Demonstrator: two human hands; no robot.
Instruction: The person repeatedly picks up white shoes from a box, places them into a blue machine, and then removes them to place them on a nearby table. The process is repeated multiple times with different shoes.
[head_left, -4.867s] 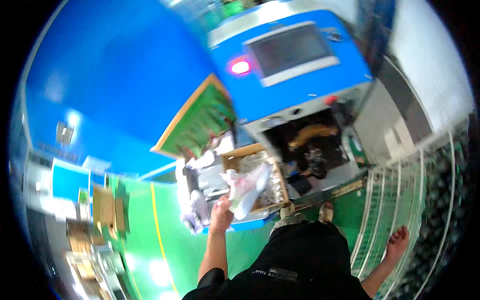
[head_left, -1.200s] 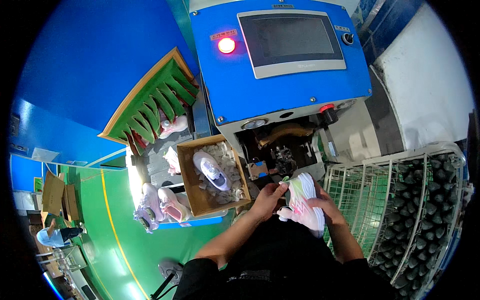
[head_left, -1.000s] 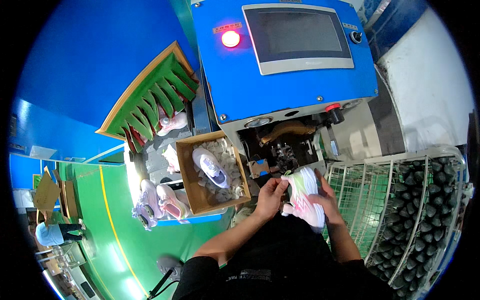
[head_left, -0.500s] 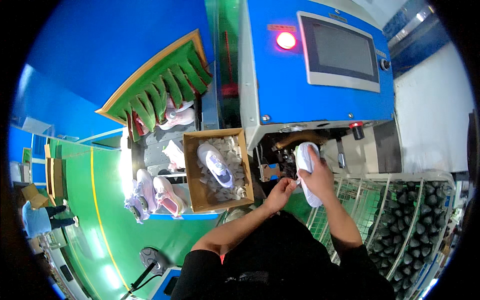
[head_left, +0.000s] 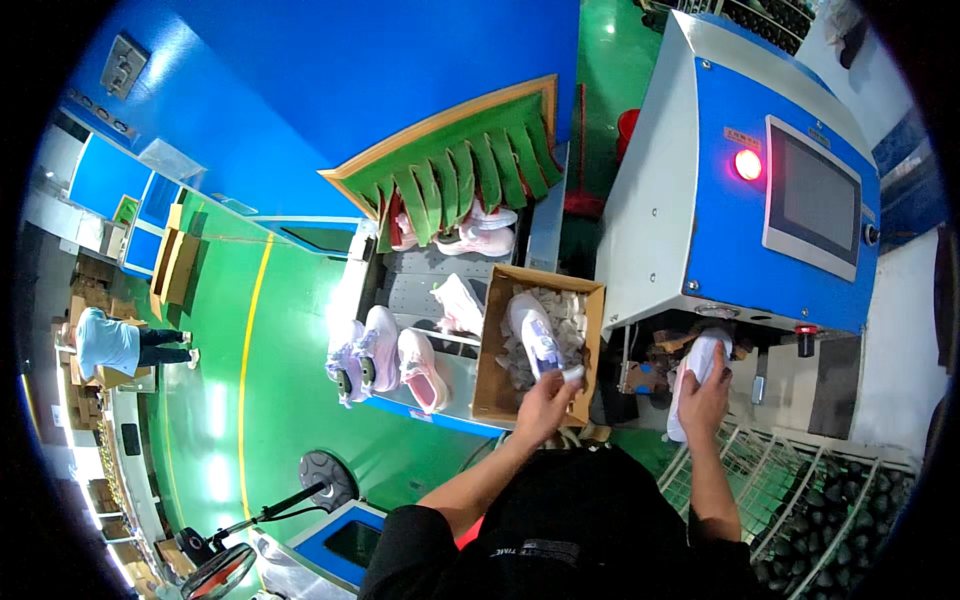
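My right hand [head_left: 708,392] grips a white shoe [head_left: 697,362] and holds it upright at the dark opening under the blue machine [head_left: 745,215]. My left hand [head_left: 545,402] reaches over the near edge of a cardboard box [head_left: 592,325] and pinches a small wad of white paper [head_left: 572,374]. Inside the box lies a white and blue shoe [head_left: 532,330] on crumpled paper stuffing.
Pink and white shoes [head_left: 392,352] sit on a grey conveyor [head_left: 410,295] leading from a green-flapped tunnel [head_left: 460,170]. A wire rack [head_left: 830,500] holding dark shoe lasts stands at lower right. A person [head_left: 112,345] stands far left. A fan [head_left: 215,570] is at the bottom.
My view swung left. My right hand lifted the shoe up to the machine's opening, and my left hand left the shoe and went to the cardboard box, taking a paper wad.
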